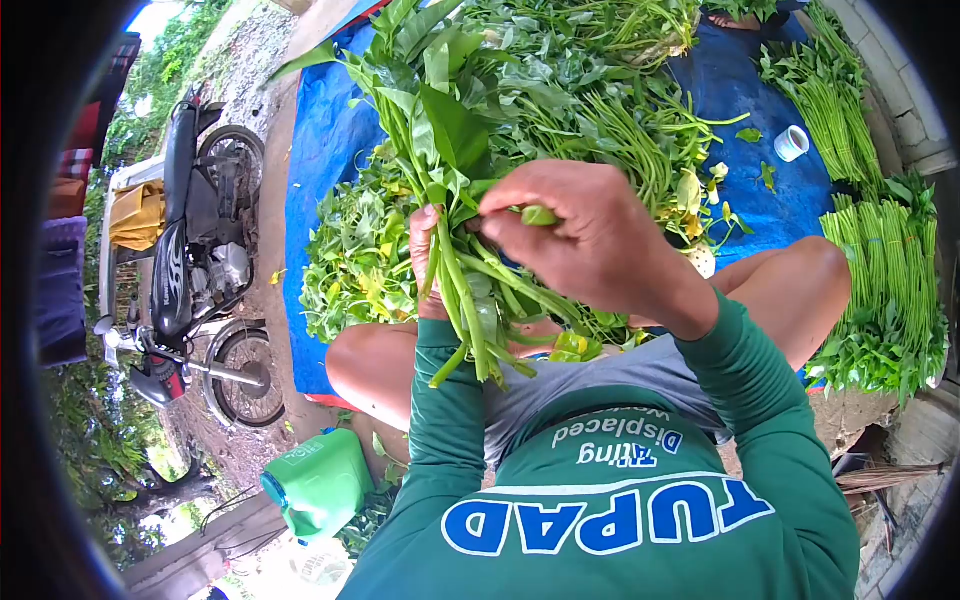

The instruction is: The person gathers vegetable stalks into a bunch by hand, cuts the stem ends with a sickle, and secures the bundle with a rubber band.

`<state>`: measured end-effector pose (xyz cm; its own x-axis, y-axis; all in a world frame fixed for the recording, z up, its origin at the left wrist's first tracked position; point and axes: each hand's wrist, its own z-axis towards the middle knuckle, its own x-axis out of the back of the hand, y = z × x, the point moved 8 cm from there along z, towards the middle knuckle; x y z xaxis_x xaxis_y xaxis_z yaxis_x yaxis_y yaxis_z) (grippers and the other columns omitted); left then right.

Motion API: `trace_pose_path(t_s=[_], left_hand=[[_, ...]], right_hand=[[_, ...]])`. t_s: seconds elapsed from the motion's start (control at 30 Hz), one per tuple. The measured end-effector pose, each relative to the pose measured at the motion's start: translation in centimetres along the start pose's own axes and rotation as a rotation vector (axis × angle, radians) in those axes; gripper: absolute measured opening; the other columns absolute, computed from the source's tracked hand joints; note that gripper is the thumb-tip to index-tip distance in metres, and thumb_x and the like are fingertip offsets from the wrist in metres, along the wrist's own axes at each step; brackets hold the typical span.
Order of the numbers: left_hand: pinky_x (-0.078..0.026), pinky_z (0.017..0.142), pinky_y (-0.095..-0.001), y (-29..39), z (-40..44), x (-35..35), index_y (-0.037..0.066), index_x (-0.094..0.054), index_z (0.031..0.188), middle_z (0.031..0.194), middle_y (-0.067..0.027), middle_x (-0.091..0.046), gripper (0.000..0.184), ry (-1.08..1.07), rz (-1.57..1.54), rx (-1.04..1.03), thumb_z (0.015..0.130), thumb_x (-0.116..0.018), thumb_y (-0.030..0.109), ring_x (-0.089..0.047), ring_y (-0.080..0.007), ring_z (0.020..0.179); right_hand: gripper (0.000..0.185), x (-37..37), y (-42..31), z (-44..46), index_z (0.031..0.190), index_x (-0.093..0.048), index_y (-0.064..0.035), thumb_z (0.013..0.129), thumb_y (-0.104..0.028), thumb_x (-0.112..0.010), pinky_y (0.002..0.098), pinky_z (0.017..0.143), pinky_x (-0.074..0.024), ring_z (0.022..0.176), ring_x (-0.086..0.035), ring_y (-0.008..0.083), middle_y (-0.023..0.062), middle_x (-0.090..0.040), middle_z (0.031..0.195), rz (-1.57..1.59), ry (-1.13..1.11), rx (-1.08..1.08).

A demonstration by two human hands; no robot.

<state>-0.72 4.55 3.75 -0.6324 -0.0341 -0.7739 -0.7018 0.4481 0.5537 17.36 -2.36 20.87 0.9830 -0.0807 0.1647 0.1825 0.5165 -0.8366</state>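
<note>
My left hand (427,250) is wrapped round a bunch of water spinach (455,130), its leaves pointing up and away and its cut stems hanging over my lap. Beside it, my right hand (600,235) is closed in a pinch on a green water spinach stem (540,215), whose short end pokes out between thumb and fingers. Most of that stem is hidden by my fingers. Under and beyond both hands lies a large loose heap of water spinach (590,90), with yellowed leaves at its edges.
A blue tarp (790,190) lies under the greens and carries a white cup (791,143). Tied bundles of water spinach (880,270) are stacked at the right. A green plastic jug (322,485) stands at lower left, with a parked motorcycle (200,250) beyond the tarp.
</note>
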Motion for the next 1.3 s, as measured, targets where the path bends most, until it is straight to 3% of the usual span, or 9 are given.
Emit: trace_pose_path(t_s=[0.13,0.27,0.5,0.53,0.6,0.67,0.8,1.0,1.3], left_hand=[[-0.064,0.095,-0.0462,-1.0,0.8,-0.8,-0.003,-0.066,0.134,0.123,-0.0199,-0.076,0.054,-0.175,0.037,0.229,0.097,-0.070,0.036,-0.076,-0.0327,0.106],[-0.064,0.066,-0.0363,0.9,3.0,1.1,0.000,-0.069,0.104,0.085,-0.0096,-0.071,0.022,0.160,0.281,-0.099,0.093,-0.077,0.017,-0.071,-0.0205,0.068],[-0.063,0.063,-0.0375,3.6,4.4,6.0,-0.007,-0.072,0.096,0.085,-0.0114,-0.073,0.015,0.361,0.407,-0.474,0.089,-0.080,0.004,-0.072,-0.0225,0.067],[-0.063,0.065,-0.0387,3.9,4.6,6.8,-0.008,-0.073,0.098,0.088,-0.0114,-0.074,0.017,0.394,0.354,-0.475,0.087,-0.082,0.002,-0.073,-0.0225,0.070],[-0.063,0.065,-0.0390,4.8,4.5,7.5,-0.008,-0.073,0.097,0.089,-0.0112,-0.074,0.017,0.461,0.360,-0.528,0.087,-0.082,0.002,-0.072,-0.0220,0.071],[-0.062,0.066,-0.0393,5.2,4.0,7.5,-0.008,-0.073,0.095,0.090,-0.0111,-0.073,0.017,0.521,0.338,-0.556,0.085,-0.083,0.002,-0.072,-0.0213,0.072],[-0.061,0.067,-0.0383,4.6,3.7,8.0,-0.008,-0.073,0.096,0.091,-0.0100,-0.073,0.019,0.532,0.326,-0.708,0.083,-0.085,0.000,-0.070,-0.0199,0.073],[-0.060,0.068,-0.0385,7.0,0.5,8.5,-0.009,-0.073,0.103,0.096,-0.0104,-0.074,0.021,0.630,0.413,-0.715,0.084,-0.080,-0.003,-0.068,-0.0191,0.074],[-0.063,0.070,-0.0392,11.3,-0.2,9.5,-0.010,-0.077,0.100,0.095,-0.0127,-0.075,0.028,0.652,0.485,-0.778,0.081,-0.089,0.006,-0.072,-0.0221,0.075]], right_hand=[[0.023,-0.6,0.5,-0.1,0.091,-0.073,0.0007,0.095,-0.022,-0.074,0.0477,0.065,-0.0560,0.067,-0.068,0.0440,0.0232,-0.068,0.075,-0.158,-0.123,-0.192],[0.037,-0.3,3.7,-3.0,0.078,-0.067,0.0033,0.096,-0.029,-0.071,0.0526,0.062,-0.0496,0.064,-0.062,0.0461,0.0274,-0.063,0.070,-0.399,-0.270,-0.442],[0.035,-2.0,7.0,-11.0,0.084,-0.069,0.0043,0.096,-0.029,-0.072,0.0542,0.069,-0.0541,0.071,-0.065,0.0484,0.0263,-0.066,0.075,-0.417,-0.435,-0.694],[0.040,-1.9,9.1,-12.9,0.098,-0.077,0.0028,0.097,-0.037,-0.074,0.0436,0.066,-0.0522,0.064,-0.064,0.0314,0.0208,-0.066,0.070,-0.401,-0.499,-0.879],[0.044,-2.3,10.0,-15.2,0.105,-0.078,0.0020,0.096,-0.041,-0.074,0.0414,0.073,-0.0561,0.074,-0.069,0.0346,0.0207,-0.071,0.079,-0.741,-0.424,-0.403],[0.054,-4.1,10.5,-15.7,0.119,-0.079,0.0007,0.095,-0.048,-0.074,0.0389,0.087,-0.0601,0.093,-0.076,0.0405,0.0218,-0.079,0.101,-0.568,-0.324,-0.251],[0.056,-10.5,12.3,-12.4,0.117,-0.080,0.0028,0.094,-0.048,-0.075,0.0440,0.080,-0.0589,0.085,-0.077,0.0382,0.0242,-0.079,0.095,-0.102,-0.398,-0.919],[0.043,-12.4,12.6,-12.4,0.091,-0.075,0.0017,0.106,-0.036,-0.061,0.0521,0.068,-0.0520,0.075,-0.070,0.0435,0.0265,-0.069,0.079,-0.146,-0.401,-0.524],[0.037,-15.4,15.5,-15.2,0.097,-0.072,0.0028,0.109,-0.029,-0.058,0.0349,0.067,-0.0511,0.068,-0.061,0.0149,0.0060,-0.065,0.074,0.447,-0.729,-1.013]])
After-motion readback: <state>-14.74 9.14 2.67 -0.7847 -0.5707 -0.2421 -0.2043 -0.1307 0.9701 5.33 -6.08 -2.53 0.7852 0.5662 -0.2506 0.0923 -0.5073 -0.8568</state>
